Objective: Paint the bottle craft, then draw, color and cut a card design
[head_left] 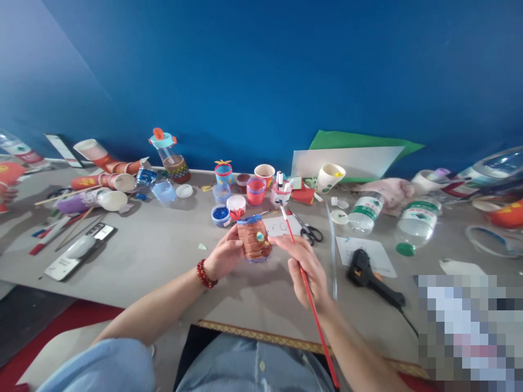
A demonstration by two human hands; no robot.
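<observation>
My left hand (224, 255) is closed round a small brown-painted cup (254, 238) with a blue rim and a round blue-and-yellow dot on its side, held just above the grey table (155, 245). A red bead bracelet (204, 275) sits on that wrist. My right hand (306, 267) grips a long red-handled paintbrush (304, 277), whose tip points up toward the pots behind the cup. The fingers of this hand also touch the cup's right side. Just behind stand a blue paint pot (221, 214) and a white-lidded pot (236, 203).
Black scissors (309, 233) and a black glue gun (370, 276) lie to the right, with two water bottles (414, 223) beyond. Paper cups (110, 198), decorated containers, a red pot (256, 191) and sticks crowd the left and back. White and green sheets (351, 158) lean on the blue wall.
</observation>
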